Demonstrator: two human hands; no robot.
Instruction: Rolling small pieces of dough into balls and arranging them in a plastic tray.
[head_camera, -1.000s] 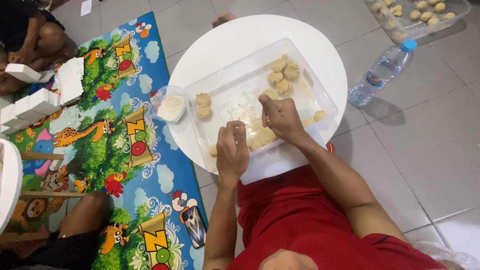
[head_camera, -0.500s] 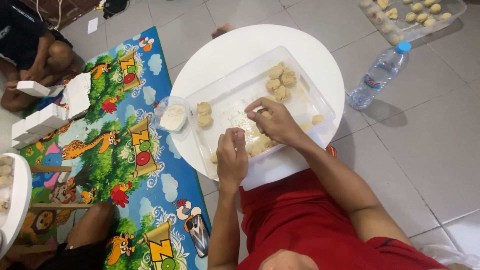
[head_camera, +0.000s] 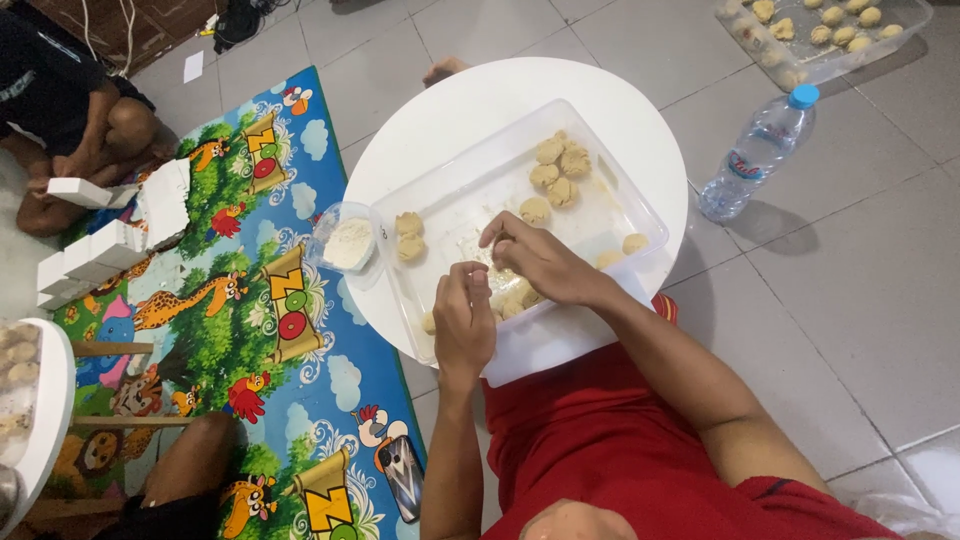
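A clear plastic tray (head_camera: 450, 185) lies on a round white table (head_camera: 470, 105) and holds several pale dough balls (head_camera: 556, 172), with two more dough pieces (head_camera: 408, 236) at its left side. My left hand (head_camera: 464, 322) rests over the tray's near edge, fingers curled. My right hand (head_camera: 537, 260) is inside the tray, fingers pinched over a lump of dough (head_camera: 513, 296) that both hands partly hide. Whether either hand actually grips the dough is unclear.
A small clear cup of white flour (head_camera: 349, 242) stands at the table's left rim. A water bottle (head_camera: 755, 152) stands on the tiled floor to the right. Another tray of dough balls (head_camera: 822, 30) lies far right. A person (head_camera: 70, 120) sits on the colourful mat (head_camera: 255, 330) with white boxes (head_camera: 110, 235).
My hands have stayed over the near part of the tray, the right hand shifting slightly left toward the left hand. The camera view has drifted a little.
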